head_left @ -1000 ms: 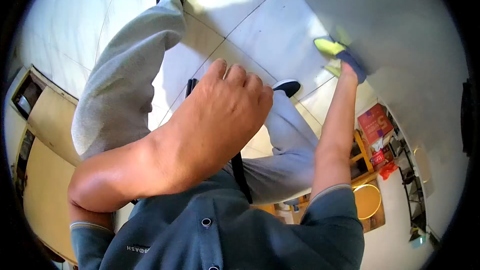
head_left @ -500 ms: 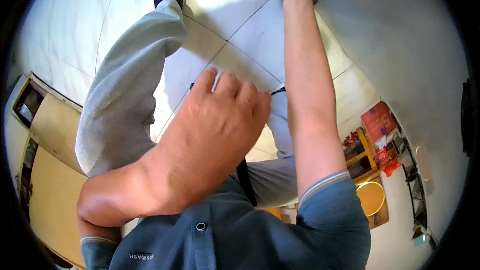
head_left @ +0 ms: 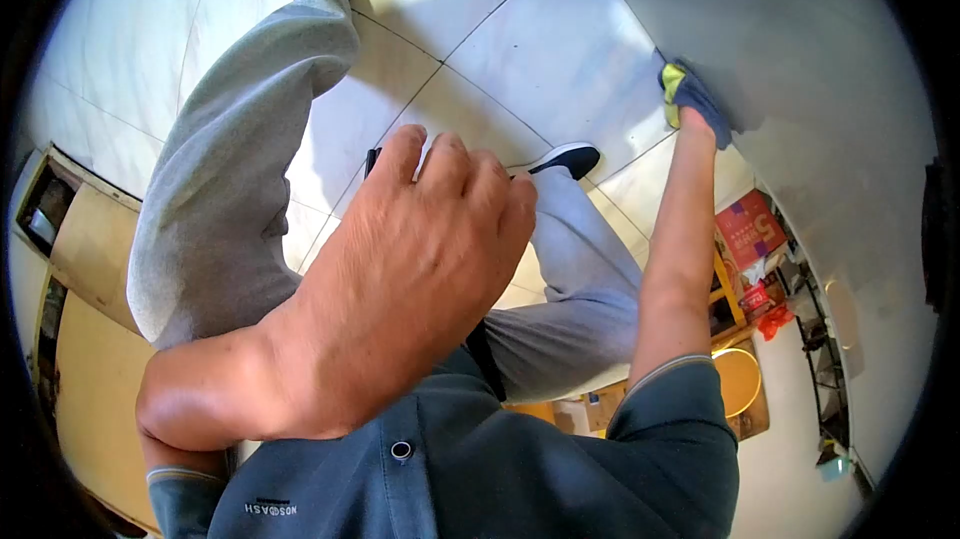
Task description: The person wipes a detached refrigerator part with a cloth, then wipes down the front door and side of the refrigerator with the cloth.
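My right hand is closed on a blue-grey and yellow cloth, which lies against the smooth grey wall at right, low near the floor line. The cloth covers most of the fingers. In front of my chest hangs my left hand, back towards the camera and fingers curled. A small dark piece shows beside its forefinger; whatever the palm holds is hidden.
Beyond my legs spread pale floor tiles. To the right stand a red box, a red plastic bag and a yellow round container. Wooden panels with an open compartment line the left side.
My right hand has carried the cloth down and to the right, nearer to me along the wall. My left hand stays almost still. A shoe has come into sight behind it.
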{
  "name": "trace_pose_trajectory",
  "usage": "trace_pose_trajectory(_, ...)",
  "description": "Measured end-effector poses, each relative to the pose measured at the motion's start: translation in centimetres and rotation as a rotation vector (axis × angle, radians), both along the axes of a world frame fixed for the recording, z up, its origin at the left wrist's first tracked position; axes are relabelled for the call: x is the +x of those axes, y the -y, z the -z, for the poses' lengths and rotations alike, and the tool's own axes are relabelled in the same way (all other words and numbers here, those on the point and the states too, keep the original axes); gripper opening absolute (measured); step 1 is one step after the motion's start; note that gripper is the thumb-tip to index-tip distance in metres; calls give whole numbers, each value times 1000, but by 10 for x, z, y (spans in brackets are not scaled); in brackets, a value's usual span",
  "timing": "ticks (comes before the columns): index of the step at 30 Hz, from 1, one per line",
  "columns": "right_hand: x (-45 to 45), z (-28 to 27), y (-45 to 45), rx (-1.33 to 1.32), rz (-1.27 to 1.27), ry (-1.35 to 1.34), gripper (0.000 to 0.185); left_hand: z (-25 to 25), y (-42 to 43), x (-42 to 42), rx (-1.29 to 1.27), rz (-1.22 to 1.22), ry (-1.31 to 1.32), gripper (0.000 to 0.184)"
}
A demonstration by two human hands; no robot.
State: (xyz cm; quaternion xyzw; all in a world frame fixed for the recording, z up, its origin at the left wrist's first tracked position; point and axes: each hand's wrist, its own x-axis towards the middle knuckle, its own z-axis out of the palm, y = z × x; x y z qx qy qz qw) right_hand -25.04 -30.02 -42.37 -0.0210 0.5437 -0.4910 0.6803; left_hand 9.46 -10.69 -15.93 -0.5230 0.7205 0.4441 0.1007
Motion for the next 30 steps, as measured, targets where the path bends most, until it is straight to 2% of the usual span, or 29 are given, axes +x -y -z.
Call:
trace_pose_trajectory(3, 43, 11, 5, -3, 30, 80, 37, -3, 2, 0, 11, -29, -30, 39)
trace_pose_trajectory(7, 146, 25, 11, -37, -41, 286, 35, 0, 1, -1, 15, 12, -7, 42)
trace_pose_trajectory(10, 205, 4, -4, -99, -105, 412, 34, 5, 3, 3, -12, -25, -26, 52)
trace_pose_trajectory(12, 224, -25, -25, -164, -123, 465, 33, 12, 1, 5, -87, -28, -30, 51)
trace_pose_trajectory(14, 230, -53, -53, -269, -139, 531, 33, 18, 4, 10, -213, -60, -37, 49)
trace_pose_trajectory(15, 226, -54, -65, -531, -327, 706, 34, 16, 8, 12, -247, -54, -53, 46)
trace_pose_trajectory(16, 225, -99, -80, -169, -234, 740, 31, 23, 7, 16, -272, -112, -73, 44)
trace_pose_trajectory(17, 219, -123, -101, -232, -298, 328, 27, 29, 9, 18, -294, -170, -96, 42)
trace_pose_trajectory(19, 189, -121, -118, -595, -873, 269, 42, 24, 24, 15, -64, -265, -103, 40)
trace_pose_trajectory(20, 182, -154, -123, -777, -997, -230, 37, 8, 32, 4, 79, -310, -87, 49)
trace_pose_trajectory(21, 177, -188, -130, -927, -1074, -752, 33, 10, 25, 0, 56, -290, -81, 49)
trace_pose_trajectory(22, 166, -188, -129, -1311, -1037, -1154, 32, 27, 12, -5, 134, -475, -291, 55)
trace_pose_trajectory(23, 158, -194, -135, -1311, -1068, -1263, 33, 42, 0, -9, 213, -655, -500, 60)
trace_pose_trajectory(24, 157, -205, -143, -1241, -1025, -1187, 32, 49, -9, -16, 136, -734, -571, 64)
trace_pose_trajectory(25, 157, -214, -148, -1169, -980, -1109, 30, 37, -10, -19, 265, -842, -632, 88)
trace_pose_trajectory(26, 160, -216, -148, -1126, -891, -741, 27, 33, -11, -19, 405, -964, -698, 83)
trace_pose_trajectory(27, 163, -224, -163, -1096, -631, -734, 25, 35, -9, -19, 549, -1074, -759, 78)
trace_pose_trajectory(29, 171, -214, -177, -609, -547, -324, 20, 42, -3, -23, 630, -1209, -1063, 64)
trace_pose_trajectory(30, 171, -216, -171, -513, -502, -80, 18, 48, 2, -28, 585, -1293, -1075, 55)
